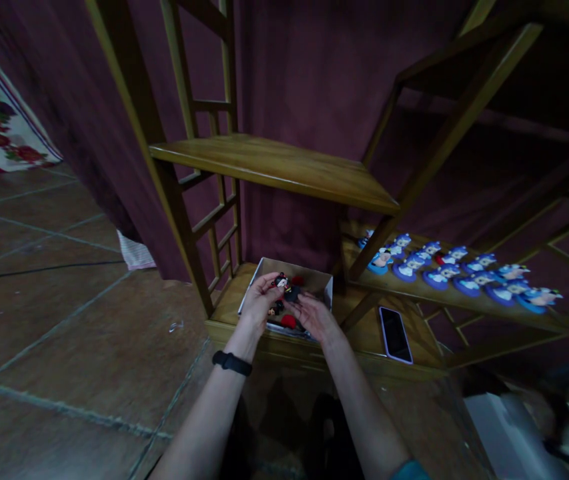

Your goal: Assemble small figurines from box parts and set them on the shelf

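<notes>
A small figurine (282,283) with a black and red head and a dark base is held between both my hands, above an open cardboard box (328,291). My left hand (260,299) closes its fingers around the head end. At the dark base, the fingers of my right hand (314,316) grip from the other side. Inside the box, partly hidden by my hands, lie another dark-haired figurine (273,310) and a red piece (289,322). A black band circles my left wrist.
The box stands on the bottom board of a wooden shelf unit (274,167). A phone (395,335) lies to its right. Several blue and white figurines (441,275) line a higher board at right. Wooden uprights and a middle board surround the box. A white box (509,433) sits at lower right.
</notes>
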`<action>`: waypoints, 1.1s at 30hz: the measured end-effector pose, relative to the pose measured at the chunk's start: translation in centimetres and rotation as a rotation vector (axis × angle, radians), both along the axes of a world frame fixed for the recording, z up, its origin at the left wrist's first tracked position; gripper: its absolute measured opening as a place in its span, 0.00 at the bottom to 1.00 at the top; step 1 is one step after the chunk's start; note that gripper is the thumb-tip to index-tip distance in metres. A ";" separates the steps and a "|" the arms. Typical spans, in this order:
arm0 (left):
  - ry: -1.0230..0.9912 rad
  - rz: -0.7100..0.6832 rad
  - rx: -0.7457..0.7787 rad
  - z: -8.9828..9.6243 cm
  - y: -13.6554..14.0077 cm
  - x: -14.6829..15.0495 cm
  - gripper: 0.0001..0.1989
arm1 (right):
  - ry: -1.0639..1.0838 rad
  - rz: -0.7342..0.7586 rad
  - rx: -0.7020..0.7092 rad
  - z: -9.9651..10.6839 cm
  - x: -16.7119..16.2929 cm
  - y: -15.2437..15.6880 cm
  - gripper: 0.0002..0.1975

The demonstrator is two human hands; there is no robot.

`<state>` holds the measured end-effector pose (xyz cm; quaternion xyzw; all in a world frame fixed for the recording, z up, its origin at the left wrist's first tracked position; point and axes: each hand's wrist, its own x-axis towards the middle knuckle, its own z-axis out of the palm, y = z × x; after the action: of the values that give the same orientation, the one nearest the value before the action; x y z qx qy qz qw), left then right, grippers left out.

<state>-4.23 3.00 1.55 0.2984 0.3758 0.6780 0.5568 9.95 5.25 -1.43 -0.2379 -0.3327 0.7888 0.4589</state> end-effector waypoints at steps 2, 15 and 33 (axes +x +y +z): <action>0.032 0.008 0.005 0.0 0.1 0.1 0.20 | 0.006 -0.007 -0.003 0.2 0.0 -0.1 0.11; 0.208 -0.013 0.142 0.2 0.6 0.4 0.18 | 0.025 -0.005 0.042 0.4 0.1 -0.4 0.13; 0.266 -0.037 0.103 -0.1 0.5 0.2 0.18 | -0.076 -0.022 0.169 1.1 0.0 -0.7 0.18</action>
<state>-4.01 3.53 1.50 0.4208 0.4054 0.6404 0.4985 9.98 4.60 -0.38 -0.2319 -0.4127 0.7431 0.4729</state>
